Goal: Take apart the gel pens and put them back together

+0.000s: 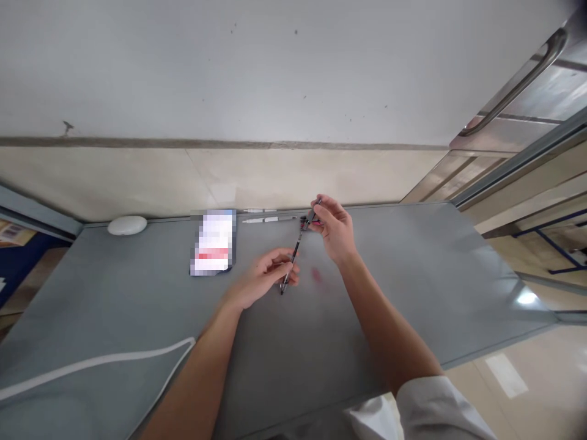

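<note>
A slim dark pen slants between my two hands above the grey table. My left hand pinches its lower part between thumb and fingers, and the tip points down toward me. At the upper end, my right hand grips a grey section in its fingertips. Whether that section is a cap or part of the barrel, I cannot tell. Just behind the pen lie small dark and pink items, partly hidden by my right fingers. A white pen rests on the table to their left.
A phone with a lit, blurred screen lies left of my hands. Farther left is a white oval object. A white cable crosses the left front of the grey table. The wall borders its far edge.
</note>
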A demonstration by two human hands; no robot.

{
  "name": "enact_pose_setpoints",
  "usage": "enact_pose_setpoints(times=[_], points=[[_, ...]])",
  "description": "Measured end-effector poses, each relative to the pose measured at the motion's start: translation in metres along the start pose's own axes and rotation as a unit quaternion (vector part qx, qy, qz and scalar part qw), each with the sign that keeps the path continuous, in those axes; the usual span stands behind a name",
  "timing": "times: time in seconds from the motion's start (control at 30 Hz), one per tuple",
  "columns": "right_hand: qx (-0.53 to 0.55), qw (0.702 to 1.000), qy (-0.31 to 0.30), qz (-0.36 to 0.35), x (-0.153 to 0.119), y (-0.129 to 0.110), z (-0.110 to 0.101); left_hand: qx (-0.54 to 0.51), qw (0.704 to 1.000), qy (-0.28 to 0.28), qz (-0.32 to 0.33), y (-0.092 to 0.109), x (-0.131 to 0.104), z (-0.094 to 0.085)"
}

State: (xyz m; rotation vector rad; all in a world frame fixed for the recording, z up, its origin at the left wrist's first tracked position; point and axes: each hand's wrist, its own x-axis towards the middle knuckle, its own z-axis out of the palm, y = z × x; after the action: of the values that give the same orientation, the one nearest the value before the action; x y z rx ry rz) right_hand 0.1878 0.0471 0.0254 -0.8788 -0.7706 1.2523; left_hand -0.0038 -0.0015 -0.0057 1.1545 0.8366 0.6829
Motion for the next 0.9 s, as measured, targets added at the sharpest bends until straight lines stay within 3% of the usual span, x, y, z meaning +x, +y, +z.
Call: enact_pose_setpoints(times=[0.13, 0.27, 0.33, 0.43, 0.5, 0.6, 0.7, 0.9], points=[[-0.052, 0.998, 0.010, -0.040, 0.016, 0.005, 0.001, -0.002, 1.000, 0.025, -0.005, 0.003, 0.000, -0.006], [-0.215, 0.967, -0.082, -0.106, 0.026, 0.018, 0.002, -0.015, 0.999, 0.042, -0.007, 0.007, -0.001, -0.011], [-0.309, 0.927, -0.150, -0.149, 0.029, 0.021, 0.001, -0.015, 0.999, 0.052, -0.007, 0.009, -0.002, -0.013], [-0.459, 0.825, -0.240, -0.223, 0.034, 0.024, -0.002, -0.014, 0.997, 0.071, -0.007, 0.011, -0.003, -0.016], [-0.540, 0.755, -0.272, -0.256, 0.037, 0.024, -0.005, -0.018, 0.996, 0.084, -0.008, 0.011, -0.003, -0.018], [-0.605, 0.678, -0.302, -0.288, 0.040, 0.026, -0.009, -0.027, 0.995, 0.098, -0.010, 0.011, -0.002, -0.019], [-0.631, 0.635, -0.319, -0.311, 0.041, 0.028, -0.012, -0.033, 0.994, 0.101, -0.009, 0.009, -0.001, -0.020], [-0.657, 0.608, -0.326, -0.304, 0.040, 0.028, -0.016, -0.024, 0.994, 0.104, -0.006, 0.008, 0.000, -0.019]])
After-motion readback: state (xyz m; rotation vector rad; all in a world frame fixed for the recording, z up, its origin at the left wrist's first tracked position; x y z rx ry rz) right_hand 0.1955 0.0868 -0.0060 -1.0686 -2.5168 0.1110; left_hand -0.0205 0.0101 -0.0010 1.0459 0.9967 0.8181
